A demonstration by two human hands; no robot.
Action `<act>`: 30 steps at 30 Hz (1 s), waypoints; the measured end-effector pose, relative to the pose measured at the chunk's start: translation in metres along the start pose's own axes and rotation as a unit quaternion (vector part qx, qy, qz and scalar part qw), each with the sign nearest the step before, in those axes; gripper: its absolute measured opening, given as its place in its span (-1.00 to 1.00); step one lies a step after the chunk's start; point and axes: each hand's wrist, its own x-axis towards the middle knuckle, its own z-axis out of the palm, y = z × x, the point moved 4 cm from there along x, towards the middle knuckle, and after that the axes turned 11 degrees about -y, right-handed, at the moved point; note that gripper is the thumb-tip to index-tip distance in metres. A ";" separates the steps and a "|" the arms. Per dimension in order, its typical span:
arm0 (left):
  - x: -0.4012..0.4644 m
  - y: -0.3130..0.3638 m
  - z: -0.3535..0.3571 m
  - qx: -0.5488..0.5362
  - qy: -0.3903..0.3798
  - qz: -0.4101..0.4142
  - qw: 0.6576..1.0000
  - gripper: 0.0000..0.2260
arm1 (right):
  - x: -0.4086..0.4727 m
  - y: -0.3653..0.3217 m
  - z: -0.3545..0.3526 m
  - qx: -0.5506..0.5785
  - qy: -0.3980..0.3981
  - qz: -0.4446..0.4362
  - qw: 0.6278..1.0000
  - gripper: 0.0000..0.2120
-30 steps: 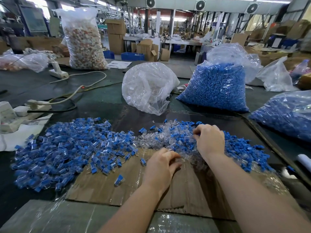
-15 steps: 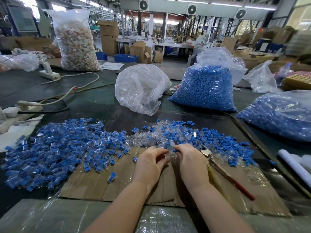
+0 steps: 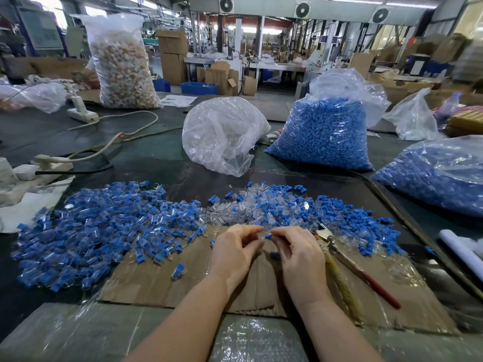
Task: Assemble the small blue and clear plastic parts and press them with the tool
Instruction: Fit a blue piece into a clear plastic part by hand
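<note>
- The left hand (image 3: pixel 236 250) and right hand (image 3: pixel 298 253) meet over the near middle of the cardboard sheet (image 3: pixel 156 280), fingertips almost touching.
- The left hand pinches a clear plastic part (image 3: pixel 260 235); the right hand pinches a small blue part (image 3: pixel 268 236) and points it at the clear one. The two parts look just about to mate, though how far one sits inside the other is too small to tell.
- Another blue piece (image 3: pixel 274 254) shows under the right palm; I cannot tell whether it is held or lies on the cardboard.
- The pressing tool (image 3: pixel 347 262), pliers with a red handle, lies untouched on the cardboard just right of the right hand.
- Assembled pieces make up the pile (image 3: pixel 86 231) on the left; loose clear and blue parts are mixed in a heap (image 3: pixel 282 205) just beyond the hands.
- Risks, as I judge them:
  - the blue part may go in crooked, since both pieces are tiny and slick, and then jam or crack under the pliers;
  - a slipped pinch would drop a part into the loose heap, where it is hard to find again;
  - reaching for the tool could let the unpressed pair come apart;
  - an unpressed piece might stray into the finished pile close by.
</note>
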 end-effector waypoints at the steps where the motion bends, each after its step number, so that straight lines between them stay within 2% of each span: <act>1: 0.000 0.000 0.001 -0.042 -0.005 -0.011 0.999 -0.79 | -0.001 0.000 0.000 0.006 -0.006 -0.001 1.000 -0.92; 3: -0.001 -0.001 0.001 -0.095 -0.008 -0.025 0.995 -0.80 | -0.002 -0.001 0.001 0.012 -0.011 -0.004 1.000 -0.93; 5: -0.002 -0.001 0.000 -0.100 -0.008 -0.021 0.995 -0.79 | -0.003 -0.002 0.000 0.016 -0.009 -0.009 1.000 -0.93; 12: 0.000 0.000 0.001 -0.033 -0.042 0.001 0.999 -0.85 | -0.003 -0.003 -0.005 0.041 0.029 -0.012 0.999 -0.90; 21: -0.002 0.000 0.002 -0.176 -0.040 -0.027 0.983 -0.84 | -0.004 -0.008 -0.001 -0.023 0.004 -0.039 0.999 -0.92; 25: -0.003 0.004 0.001 -0.123 -0.054 -0.008 0.991 -0.86 | -0.004 -0.009 0.002 -0.052 -0.019 -0.046 0.997 -0.91; 30: -0.004 0.006 -0.002 -0.132 -0.039 -0.012 0.990 -0.89 | -0.003 -0.004 0.002 0.015 -0.020 -0.033 0.999 -0.94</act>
